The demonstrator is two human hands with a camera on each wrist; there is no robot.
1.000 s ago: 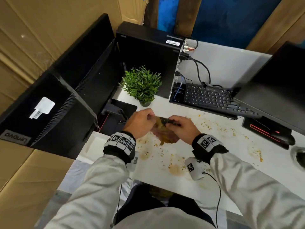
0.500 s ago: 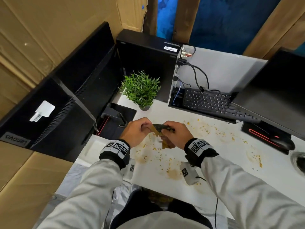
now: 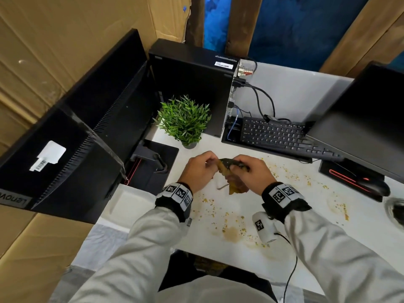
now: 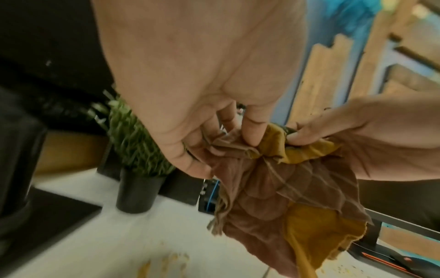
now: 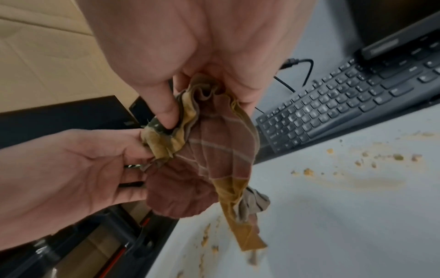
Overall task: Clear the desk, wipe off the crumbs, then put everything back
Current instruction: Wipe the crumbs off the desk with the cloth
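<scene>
White desk surface [image 3: 306, 248], littered with tan crumbs [image 3: 229, 217] and smears, lies below my two hands, with cardboard panels and a blue backdrop behind.

1. Hand state. My left hand [image 3: 197, 171] pinches one bunched end of the brown-and-mustard checked cloth [image 3: 235, 182]; my right hand [image 3: 253, 173] pinches the other end between thumb and curled fingers. Both are closed on fabric, close together and held above the desk. The cloth hangs crumpled between them, its lower corner dangling near the surface; I cannot tell whether it touches.

2. Step in hand, as I judge it: preparing the cloth for wiping. To do this well, I should spread or fold it into a flat pad, place it at the far edge of the debris and draw the crumbs toward one collection point rather than scattering them. The smears near the front edge will likely need firmer pressure.

3. Surroundings. Just beyond the hands, a small green artificial plant [image 3: 185, 121] stands in its dark pot [image 3: 189, 145], the only container clearly visible; it holds the foliage. A black keyboard [image 3: 282, 136] lies to the right, partly under a black monitor [image 3: 360, 127]. A black computer tower [image 3: 192, 84] and a second black monitor [image 3: 76, 132] stand to the left. These items are all on the desk, so I judge the clearing incomplete.
</scene>
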